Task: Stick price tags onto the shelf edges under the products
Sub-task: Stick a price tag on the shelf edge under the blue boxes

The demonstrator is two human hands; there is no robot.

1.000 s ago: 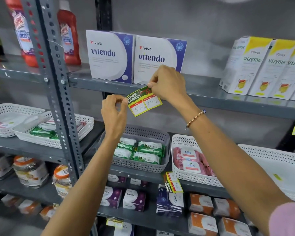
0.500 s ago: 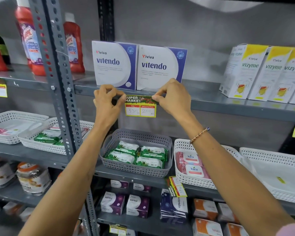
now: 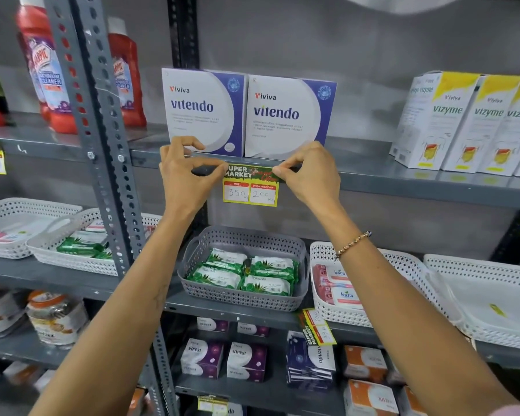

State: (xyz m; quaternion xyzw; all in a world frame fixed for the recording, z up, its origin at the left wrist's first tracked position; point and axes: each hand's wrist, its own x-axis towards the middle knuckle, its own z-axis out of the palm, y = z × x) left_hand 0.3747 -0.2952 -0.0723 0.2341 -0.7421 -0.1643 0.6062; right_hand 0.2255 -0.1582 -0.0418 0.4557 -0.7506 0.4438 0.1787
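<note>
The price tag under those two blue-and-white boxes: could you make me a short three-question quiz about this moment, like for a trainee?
1. True or false: the price tag sits on the shelf edge under the two boxes.
2. Which numbers are handwritten on the tag? A) 350 and 200 B) 150 and 100 C) 500 and 450
3. Fill in: the left hand and right hand pinch the tag's top ______.

Key: 1 true; 2 A; 3 corners.
</note>
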